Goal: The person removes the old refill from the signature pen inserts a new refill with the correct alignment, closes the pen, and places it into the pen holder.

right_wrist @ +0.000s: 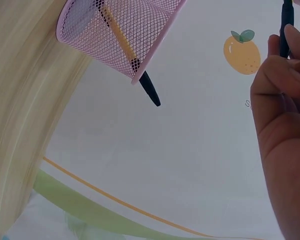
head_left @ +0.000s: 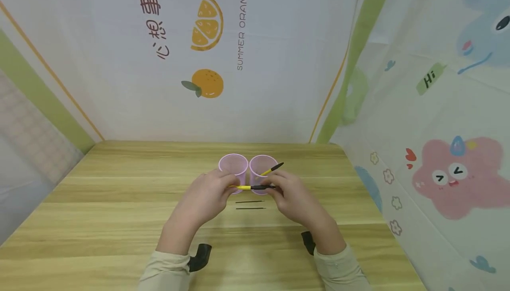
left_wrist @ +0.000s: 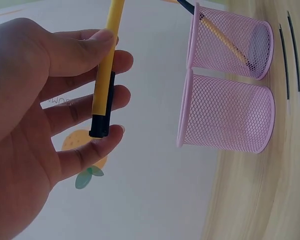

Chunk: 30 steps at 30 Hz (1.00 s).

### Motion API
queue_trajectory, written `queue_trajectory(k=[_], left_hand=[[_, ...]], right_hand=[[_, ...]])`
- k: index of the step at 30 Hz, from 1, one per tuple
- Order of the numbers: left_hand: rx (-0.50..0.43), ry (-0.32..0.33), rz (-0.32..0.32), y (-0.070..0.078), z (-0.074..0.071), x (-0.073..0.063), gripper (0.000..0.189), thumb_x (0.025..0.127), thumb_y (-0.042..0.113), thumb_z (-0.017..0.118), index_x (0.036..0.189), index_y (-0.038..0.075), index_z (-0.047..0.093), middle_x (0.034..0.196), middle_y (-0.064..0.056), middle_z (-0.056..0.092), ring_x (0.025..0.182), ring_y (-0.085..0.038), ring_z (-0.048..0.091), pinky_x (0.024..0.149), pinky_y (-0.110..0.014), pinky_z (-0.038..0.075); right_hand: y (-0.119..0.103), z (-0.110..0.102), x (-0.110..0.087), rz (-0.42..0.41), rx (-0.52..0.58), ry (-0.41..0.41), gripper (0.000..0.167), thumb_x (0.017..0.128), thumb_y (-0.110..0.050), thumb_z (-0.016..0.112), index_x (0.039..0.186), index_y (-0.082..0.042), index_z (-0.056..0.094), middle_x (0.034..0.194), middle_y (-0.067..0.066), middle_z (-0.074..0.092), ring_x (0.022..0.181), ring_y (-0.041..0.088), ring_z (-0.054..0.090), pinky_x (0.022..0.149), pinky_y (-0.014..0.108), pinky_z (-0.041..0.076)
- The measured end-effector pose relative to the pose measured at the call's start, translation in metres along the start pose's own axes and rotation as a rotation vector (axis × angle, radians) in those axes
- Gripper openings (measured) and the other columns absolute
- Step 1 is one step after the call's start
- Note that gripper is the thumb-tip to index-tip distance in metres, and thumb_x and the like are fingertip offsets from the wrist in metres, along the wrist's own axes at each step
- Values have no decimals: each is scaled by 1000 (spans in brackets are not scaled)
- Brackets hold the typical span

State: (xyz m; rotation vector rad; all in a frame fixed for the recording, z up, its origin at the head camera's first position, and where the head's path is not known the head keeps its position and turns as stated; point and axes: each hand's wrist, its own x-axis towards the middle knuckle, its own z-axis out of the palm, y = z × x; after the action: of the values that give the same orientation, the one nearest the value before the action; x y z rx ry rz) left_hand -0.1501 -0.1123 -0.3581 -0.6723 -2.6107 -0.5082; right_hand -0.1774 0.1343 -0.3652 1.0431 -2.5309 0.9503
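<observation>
A yellow and black ballpoint pen (head_left: 244, 188) lies level between both hands. My left hand (head_left: 209, 195) pinches its yellow barrel between thumb and fingers; the left wrist view shows the black clip end beside the other, spread fingers. At the other end, my right hand (head_left: 294, 198) pinches the black part. Just behind stand two pink mesh pen cups, the left cup (head_left: 233, 155) and the right cup (head_left: 263, 157), side by side. Inside the right cup leans another yellow and black pen (right_wrist: 151, 90), its black end above the rim.
Two thin dark pen refills, one farther (head_left: 244, 202) and one nearer (head_left: 250, 208), lie parallel on the wooden table (head_left: 119, 220) in front of the cups. A printed white cloth (head_left: 279, 83) hangs behind the table, and another (head_left: 398, 118) stands along the right.
</observation>
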Motion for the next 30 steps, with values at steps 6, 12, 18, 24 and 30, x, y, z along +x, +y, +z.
queue_trajectory(k=[6, 12, 18, 24, 30], left_hand=[[-26, -21, -16, 0, 0, -1, 3, 96, 14, 77, 99, 14, 76, 90, 4, 75, 78, -12, 62, 73, -34, 55], [-54, -38, -20, 1, 0, 0, 3, 97, 13, 76, 101, 13, 75, 89, 3, 74, 77, -12, 61, 73, -34, 55], [-148, -75, -25, 3, 3, 1, 4, 99, 7, 72, 101, 9, 74, 94, 0, 77, 82, -14, 65, 78, -36, 59], [-185, -45, 51, -1, 5, 0, 8, 98, 4, 71, 97, 12, 74, 92, 4, 75, 80, -11, 63, 76, -32, 58], [-146, -52, 62, -2, 6, -1, 10, 96, 2, 74, 98, 13, 75, 94, 1, 75, 83, -13, 64, 78, -34, 58]], right_hand=[[1, 1, 0, -21, -1, 18, 13, 96, -2, 75, 108, -8, 78, 104, 3, 69, 80, 8, 54, 69, 20, 52], [1, 3, -1, -39, -13, 32, 13, 95, 0, 76, 105, -8, 78, 100, 1, 68, 77, 7, 53, 66, 19, 50], [3, 5, 0, -37, -2, 24, 14, 94, 3, 76, 104, -6, 78, 101, 4, 71, 80, 9, 58, 69, 22, 53], [5, 4, 1, -19, 52, -22, 16, 94, 6, 73, 107, -2, 78, 106, 8, 75, 89, 13, 67, 77, 25, 60], [6, 4, 3, -6, 73, -40, 14, 98, 3, 69, 108, -3, 79, 104, 8, 77, 90, 13, 70, 79, 26, 61]])
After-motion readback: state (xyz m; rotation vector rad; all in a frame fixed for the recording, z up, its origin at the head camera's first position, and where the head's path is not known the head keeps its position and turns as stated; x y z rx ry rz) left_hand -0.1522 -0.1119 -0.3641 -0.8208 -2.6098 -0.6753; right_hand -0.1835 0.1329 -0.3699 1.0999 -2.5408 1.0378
